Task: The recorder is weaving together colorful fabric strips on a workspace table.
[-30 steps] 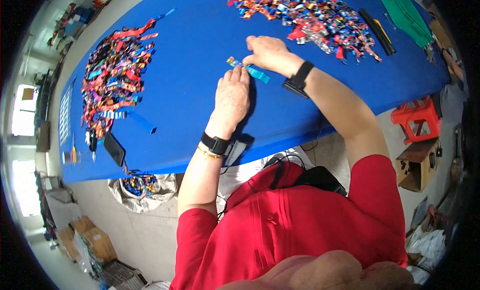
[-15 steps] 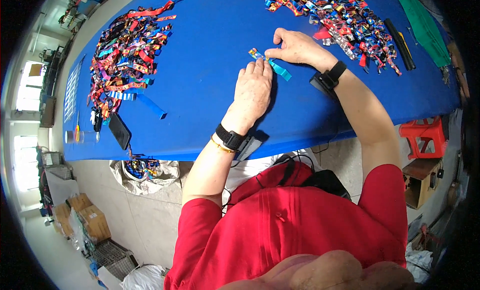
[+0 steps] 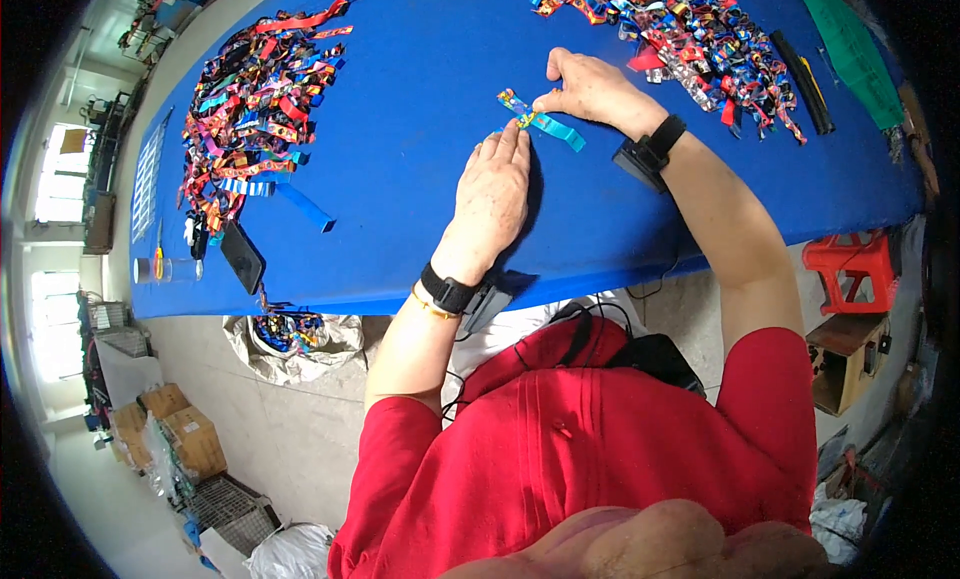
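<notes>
Presently, the teal ribbon (image 3: 560, 130) is positioned on the blue table (image 3: 400, 219), beside the flat, unclenched left hand (image 3: 492, 194); whether it is pinched by the right hand (image 3: 598, 91) cannot be told. Handling appears incomplete. Untouched ribbons are heaped left (image 3: 255, 124) and right (image 3: 690, 39) of the grip.

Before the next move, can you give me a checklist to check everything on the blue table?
1. Left hand reaching the small ribbon pieces: ok, its fingertips are at them.
2. Right hand close by: ok, its thumb is right at the pieces.
3. Pieces joined together: cannot tell, fingers partly cover them.
4. Left ribbon heap apart from both hands: ok.
5. Right ribbon heap apart from both hands: ok.
6. Black flat device away from both hands: ok.
</notes>
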